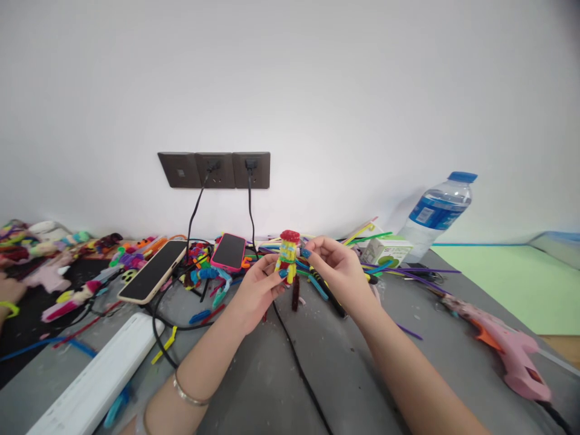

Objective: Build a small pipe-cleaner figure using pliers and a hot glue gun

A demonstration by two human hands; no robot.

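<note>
Head view: left hand [257, 293] pinches the upright figure [289, 249] low; right hand [339, 270], fingertips nearly together, sits at the figure's three o'clock, hold unclear.

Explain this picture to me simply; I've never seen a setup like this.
There is no robot here: these are a person's bare hands, seen by one camera worn on that person's head, looking forward and down. The left hand holds a small red-and-yellow fuzzy figure. The right hand has its fingers close beside it; whether they touch it is unclear. Around them on the grey table lie two phones, a white power strip, a pink glue gun and colourful fuzzy stems.
</note>
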